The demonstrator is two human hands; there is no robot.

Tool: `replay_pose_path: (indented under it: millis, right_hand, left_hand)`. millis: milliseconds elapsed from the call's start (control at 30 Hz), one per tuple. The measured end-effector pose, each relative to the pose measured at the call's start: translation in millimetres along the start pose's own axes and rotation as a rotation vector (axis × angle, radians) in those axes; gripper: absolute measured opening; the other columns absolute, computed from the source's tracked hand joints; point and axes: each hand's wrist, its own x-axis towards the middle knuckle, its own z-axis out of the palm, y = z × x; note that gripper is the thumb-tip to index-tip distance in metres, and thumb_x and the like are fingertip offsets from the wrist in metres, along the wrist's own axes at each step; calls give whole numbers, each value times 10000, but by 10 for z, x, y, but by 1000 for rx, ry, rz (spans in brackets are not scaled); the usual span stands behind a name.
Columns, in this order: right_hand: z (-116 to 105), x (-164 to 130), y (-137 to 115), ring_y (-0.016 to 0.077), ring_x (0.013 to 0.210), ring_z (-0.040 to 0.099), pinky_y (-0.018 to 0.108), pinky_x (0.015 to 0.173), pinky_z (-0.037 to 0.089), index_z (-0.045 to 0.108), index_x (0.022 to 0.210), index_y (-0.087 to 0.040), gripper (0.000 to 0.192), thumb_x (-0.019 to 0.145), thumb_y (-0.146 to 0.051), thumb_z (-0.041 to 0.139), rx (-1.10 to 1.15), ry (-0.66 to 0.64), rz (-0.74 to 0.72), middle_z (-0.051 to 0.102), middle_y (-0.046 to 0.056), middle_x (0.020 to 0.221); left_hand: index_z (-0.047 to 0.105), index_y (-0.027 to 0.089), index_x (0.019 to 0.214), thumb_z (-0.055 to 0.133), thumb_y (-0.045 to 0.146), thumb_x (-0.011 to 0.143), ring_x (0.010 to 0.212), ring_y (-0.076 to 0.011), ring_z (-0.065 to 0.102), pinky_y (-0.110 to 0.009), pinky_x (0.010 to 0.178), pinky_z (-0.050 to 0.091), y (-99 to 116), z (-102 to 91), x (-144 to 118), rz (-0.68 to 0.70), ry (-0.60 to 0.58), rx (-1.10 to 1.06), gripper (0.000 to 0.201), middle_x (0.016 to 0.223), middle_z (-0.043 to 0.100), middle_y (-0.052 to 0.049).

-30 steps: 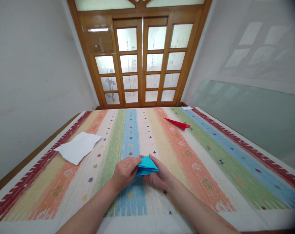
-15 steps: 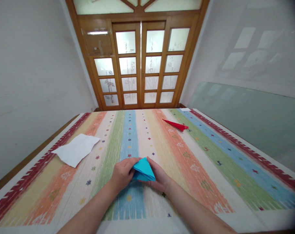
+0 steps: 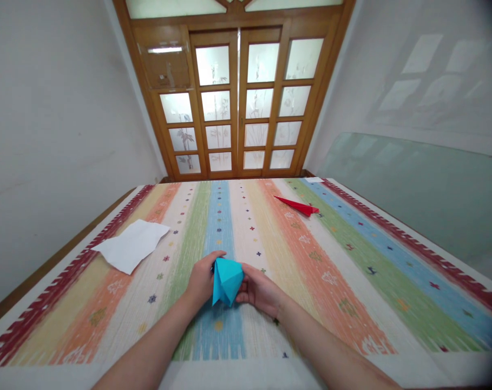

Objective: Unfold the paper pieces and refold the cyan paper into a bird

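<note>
A folded blue paper (image 3: 228, 279) is held between my two hands, just above the striped tablecloth (image 3: 181, 336). Its layers stand partly apart, with pointed corners hanging down toward me. My left hand (image 3: 202, 279) grips its left edge, the fingers partly hidden behind the paper. On the other side, my right hand (image 3: 260, 290) pinches the right edge, with the lower fingers curled beneath.
A creased white sheet (image 3: 134, 244) lies to the left on the cloth. Farther back on the right rests a red folded paper plane (image 3: 297, 206). Wooden doors (image 3: 240, 103) with frosted panes stand beyond the table, and a pale green panel (image 3: 400, 189) leans along the right wall.
The blue paper has been turned in my hands and its layers have spread, with corners now pointing down. My right hand has shifted to its right edge. The view has tilted slightly.
</note>
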Motion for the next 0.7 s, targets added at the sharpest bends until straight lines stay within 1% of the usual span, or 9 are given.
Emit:
replay_pose_path:
  millis: [133, 200, 333, 433, 500, 533, 600, 633, 700]
  right_hand:
    - [66, -32, -19, 178, 708, 687, 271, 584, 573, 580, 1193, -185, 415, 906, -462, 692, -51, 30, -39, 671, 47, 861]
    - [98, -41, -29, 173, 680, 677, 263, 553, 566, 582, 1185, -185, 439, 883, -475, 713, -78, 45, -36, 663, 42, 851]
    - [122, -39, -28, 171, 649, 656, 265, 525, 549, 594, 1170, -184, 469, 847, -488, 746, -111, 86, -43, 657, 38, 830]
    - [102, -19, -23, 190, 677, 652, 298, 545, 550, 608, 1151, -183, 481, 817, -490, 769, -125, 128, -57, 665, 48, 844]
    - [65, 0, -32, 196, 711, 647, 314, 583, 549, 619, 1112, -187, 469, 794, -487, 787, -134, 174, -87, 674, 57, 876]
    - [40, 11, -41, 194, 729, 643, 315, 608, 546, 623, 1088, -191, 454, 787, -485, 792, -138, 202, -111, 676, 56, 892]
    - [-19, 29, -68, 185, 750, 629, 309, 652, 531, 627, 1044, -203, 421, 776, -480, 798, -153, 259, -167, 675, 43, 898]
    - [-49, 36, -84, 183, 750, 622, 307, 662, 520, 630, 1023, -205, 410, 771, -479, 801, -166, 285, -194, 673, 37, 888]
    - [-99, 41, -115, 184, 736, 607, 306, 664, 494, 641, 977, -198, 392, 755, -472, 812, -203, 323, -240, 668, 32, 856]
  left_hand:
    - [669, 237, 1215, 581, 144, 789, 960, -241, 688, -362, 874, 512, 6, -26, 26, -112, -10, -90, 445, 1060, 741, -42]
    - [653, 238, 1252, 589, 173, 792, 915, -235, 681, -352, 861, 507, -4, -9, 34, -181, 2, -132, 469, 998, 738, -27]
    - [518, 223, 1413, 645, 261, 803, 703, -183, 613, -302, 721, 504, -20, 51, 34, -276, -63, -257, 624, 786, 654, 17]
    - [382, 223, 1504, 700, 323, 795, 700, -161, 582, -287, 699, 498, -14, 52, 45, -267, -154, -455, 784, 811, 617, 14]
    - [319, 224, 1531, 703, 402, 812, 743, -157, 595, -276, 702, 497, -7, 18, 68, -305, -200, -613, 834, 876, 624, -8]
    - [322, 228, 1527, 680, 450, 834, 742, -151, 598, -262, 681, 491, -6, -4, 82, -353, -212, -680, 811, 891, 624, -15]
    - [402, 235, 1480, 600, 539, 880, 707, -132, 595, -225, 613, 464, -17, -45, 108, -455, -217, -767, 701, 914, 623, -24]
    - [452, 234, 1444, 577, 570, 888, 688, -123, 590, -210, 581, 445, -27, -57, 116, -490, -221, -782, 662, 931, 624, -31]
    - [517, 210, 1382, 604, 607, 862, 661, -117, 581, -193, 538, 411, -52, -52, 118, -514, -233, -768, 660, 942, 631, -45]
